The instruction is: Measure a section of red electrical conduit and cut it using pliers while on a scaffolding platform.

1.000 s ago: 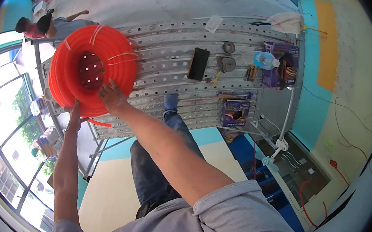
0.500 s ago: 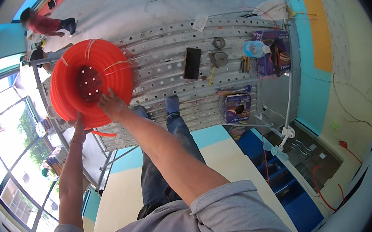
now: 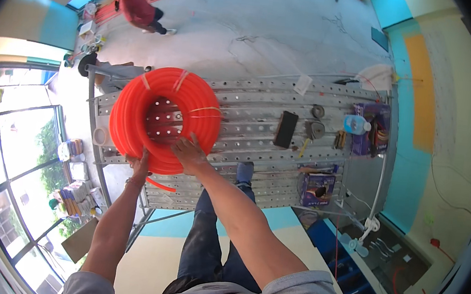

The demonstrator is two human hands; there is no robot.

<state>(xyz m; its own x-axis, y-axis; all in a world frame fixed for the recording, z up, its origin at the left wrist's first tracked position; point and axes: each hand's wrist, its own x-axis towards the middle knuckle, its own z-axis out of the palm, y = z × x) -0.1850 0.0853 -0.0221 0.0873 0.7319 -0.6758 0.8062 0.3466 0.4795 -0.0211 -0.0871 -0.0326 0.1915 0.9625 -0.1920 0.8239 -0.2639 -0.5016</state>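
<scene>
A thick coil of red-orange tubing (image 3: pixel 130 113), bound with pale ties, lies on the perforated metal scaffold deck (image 3: pixel 246 125). My left hand (image 3: pixel 137 162) grips its lower left edge, fingers partly hidden. My right hand (image 3: pixel 190 155) holds the lower right of the ring, fingers curled over the inner rim. A short red tube end (image 3: pixel 162 186) sticks out below the coil. To the right lie a black phone (image 3: pixel 285 128), a grey tape roll (image 3: pixel 317 111), a metal tape measure (image 3: pixel 314 131), some pliers (image 3: pixel 339 139) and a water bottle (image 3: pixel 354 124).
Two printed boxes (image 3: pixel 317 189) (image 3: pixel 370 147) sit on the deck. Scaffold rails (image 3: pixel 380 179) edge it. Beyond, a co-worker in red (image 3: pixel 138 10) is on the floor (image 3: pixel 259 34) and another person (image 3: pixel 113 77) is behind the coil. Windows line the left; wires hang at right.
The view has shifted, showing more floor at the top, with deck and coil further right and lower. The co-worker in red has moved. Both my hands remain on the coil.
</scene>
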